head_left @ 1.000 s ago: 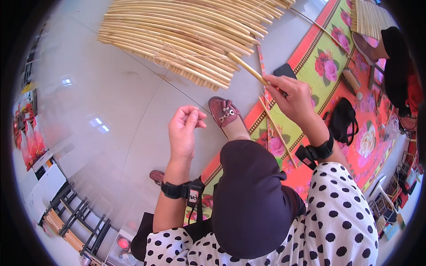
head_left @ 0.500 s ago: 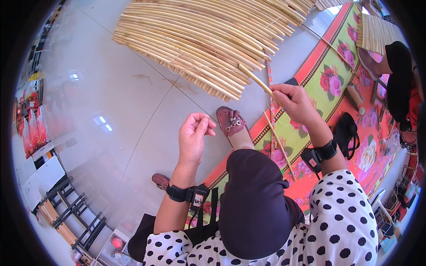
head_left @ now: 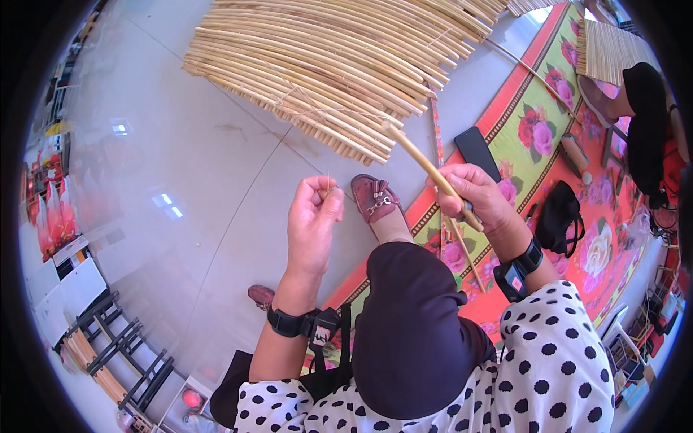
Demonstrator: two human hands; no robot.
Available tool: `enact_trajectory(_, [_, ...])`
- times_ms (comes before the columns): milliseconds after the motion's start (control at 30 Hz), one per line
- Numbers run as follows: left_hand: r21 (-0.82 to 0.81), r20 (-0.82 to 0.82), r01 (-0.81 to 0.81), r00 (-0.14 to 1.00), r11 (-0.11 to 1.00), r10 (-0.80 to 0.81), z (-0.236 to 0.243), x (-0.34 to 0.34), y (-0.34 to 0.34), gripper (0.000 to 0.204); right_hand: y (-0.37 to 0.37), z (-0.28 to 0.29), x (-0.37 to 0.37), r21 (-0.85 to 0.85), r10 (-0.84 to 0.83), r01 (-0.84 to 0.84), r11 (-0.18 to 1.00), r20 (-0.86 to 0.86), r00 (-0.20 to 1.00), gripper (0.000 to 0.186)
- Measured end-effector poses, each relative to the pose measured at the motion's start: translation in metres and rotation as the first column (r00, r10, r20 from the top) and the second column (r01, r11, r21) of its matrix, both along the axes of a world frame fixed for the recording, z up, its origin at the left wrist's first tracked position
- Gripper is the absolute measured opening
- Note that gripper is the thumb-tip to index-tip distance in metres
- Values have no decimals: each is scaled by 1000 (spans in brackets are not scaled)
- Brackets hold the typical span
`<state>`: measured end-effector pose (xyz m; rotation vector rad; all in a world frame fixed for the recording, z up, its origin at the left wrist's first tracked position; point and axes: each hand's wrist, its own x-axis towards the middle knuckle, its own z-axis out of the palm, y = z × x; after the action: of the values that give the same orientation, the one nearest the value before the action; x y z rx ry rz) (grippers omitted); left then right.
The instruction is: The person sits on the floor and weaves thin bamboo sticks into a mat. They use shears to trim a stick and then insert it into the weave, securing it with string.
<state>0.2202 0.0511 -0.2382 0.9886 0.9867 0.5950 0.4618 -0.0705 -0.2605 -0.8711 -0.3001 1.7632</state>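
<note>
A mat of pale yellow reed stalks (head_left: 310, 58), tied side by side with thin thread (head_left: 303, 108), lies at the top, its near corner close to my shoe. My right hand (head_left: 480, 196) is closed around a short loose stalk (head_left: 426, 164), whose far tip reaches the mat's near right corner. Left of it, my left hand (head_left: 312, 224) is closed in a pinch below the mat's edge. A fine strand of thread shows at its fingertips, rising toward the mat.
A flowered red and green floor covering (head_left: 530, 137) spreads to the right, with a black phone (head_left: 478, 153), a thin stalk (head_left: 465, 256) and a black bag (head_left: 559, 220) on it. Another person's leg (head_left: 642, 108) is near a second mat (head_left: 613, 52). Folded black frames (head_left: 119, 346) stand lower left.
My right hand has turned and shifted slightly, so more of the stalk shows below its fingers and the phone is uncovered. My left hand has risen a little.
</note>
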Motion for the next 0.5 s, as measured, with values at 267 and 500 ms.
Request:
enact_trajectory(267, [-13,181,102,979,995,-98,52,5,18,23,17,38,-25,183,163,-196,963,182,970,29])
enact_trajectory(500, [137,85,38,995,990,-50,139,-12,7,18,23,96,-37,330,194,-270,905,243,950,27])
